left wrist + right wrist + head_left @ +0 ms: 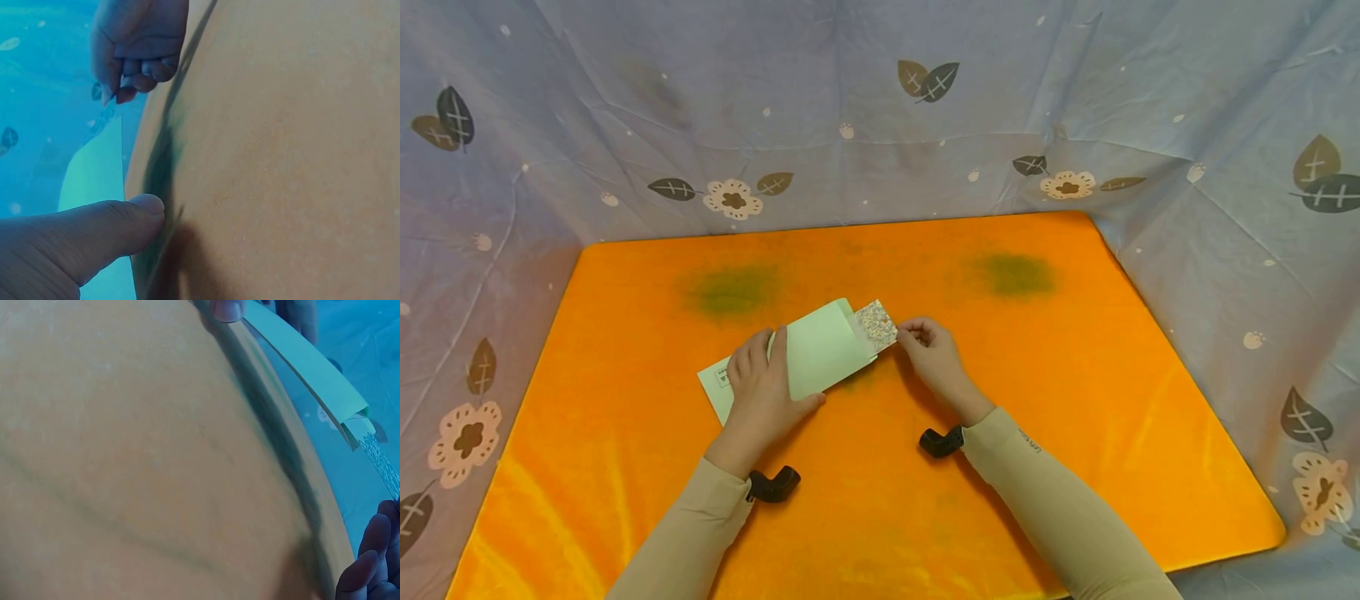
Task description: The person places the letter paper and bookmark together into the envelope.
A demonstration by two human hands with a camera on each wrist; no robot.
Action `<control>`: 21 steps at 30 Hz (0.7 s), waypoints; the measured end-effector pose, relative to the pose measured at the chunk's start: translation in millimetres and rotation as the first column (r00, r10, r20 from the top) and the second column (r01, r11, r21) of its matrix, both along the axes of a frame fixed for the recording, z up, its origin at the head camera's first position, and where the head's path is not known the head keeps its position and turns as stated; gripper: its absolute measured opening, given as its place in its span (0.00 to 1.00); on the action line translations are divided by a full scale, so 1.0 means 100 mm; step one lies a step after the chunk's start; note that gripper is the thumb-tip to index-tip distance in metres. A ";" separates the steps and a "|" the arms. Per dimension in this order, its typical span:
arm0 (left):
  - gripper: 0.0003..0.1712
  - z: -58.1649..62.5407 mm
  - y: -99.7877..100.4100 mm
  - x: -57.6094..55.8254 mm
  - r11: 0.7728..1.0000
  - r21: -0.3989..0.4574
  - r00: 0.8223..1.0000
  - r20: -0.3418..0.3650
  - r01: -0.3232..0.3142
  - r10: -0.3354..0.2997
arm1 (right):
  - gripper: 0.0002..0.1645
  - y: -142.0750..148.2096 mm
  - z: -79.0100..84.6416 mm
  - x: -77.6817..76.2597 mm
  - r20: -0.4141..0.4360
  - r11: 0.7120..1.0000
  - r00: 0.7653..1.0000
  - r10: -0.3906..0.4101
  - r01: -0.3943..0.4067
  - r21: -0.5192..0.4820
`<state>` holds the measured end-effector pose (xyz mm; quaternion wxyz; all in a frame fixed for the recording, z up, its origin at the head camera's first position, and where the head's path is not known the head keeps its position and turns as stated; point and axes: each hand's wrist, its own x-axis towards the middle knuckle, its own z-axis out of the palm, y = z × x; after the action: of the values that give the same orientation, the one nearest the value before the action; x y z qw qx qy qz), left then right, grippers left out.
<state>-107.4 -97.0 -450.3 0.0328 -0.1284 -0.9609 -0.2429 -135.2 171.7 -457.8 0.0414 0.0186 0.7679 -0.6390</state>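
Observation:
A pale green envelope (823,348) lies slantwise near the middle of the orange-covered table, its open end toward the right. My left hand (762,396) spans its left part and holds it, thumb along the near edge and fingers over the far one. From the open end sticks out a flat card (877,323) with a fine speckled pattern; the rest of it is hidden inside. With thumb and fingertips my right hand (938,362) pinches the card's outer corner. The right wrist view shows the envelope (306,365) bowed, its shadow on the cloth below.
An orange cloth (1075,400) covers the table, with two dark greenish patches toward the back. Behind and at both sides hangs a grey-blue curtain (865,108) printed with leaves and flowers. Black camera mounts (773,485) sit at both wrists.

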 end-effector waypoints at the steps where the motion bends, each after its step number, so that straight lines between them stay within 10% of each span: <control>1: 0.67 0.00 0.00 0.00 1.000 0.000 1.000 0.000 -0.001 0.001 | 0.16 -0.01 0.05 0.02 0.001 1.000 1.000 0.005 -0.005 0.006; 13: 0.67 0.00 0.00 0.00 1.000 -0.011 1.000 -0.003 0.000 0.000 | 0.14 -0.13 0.31 0.12 -0.022 0.999 0.999 0.036 -0.036 0.020; 21: 0.67 0.00 0.00 0.00 1.000 -0.010 1.000 -0.006 -0.001 0.001 | 0.13 -0.10 -0.02 -0.01 -0.016 1.000 1.000 0.010 -0.009 0.006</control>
<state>-107.3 -97.0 -450.1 0.0353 -0.1289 -0.9621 -0.2379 -136.2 161.8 -459.7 0.0383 0.0100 0.7703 -0.6365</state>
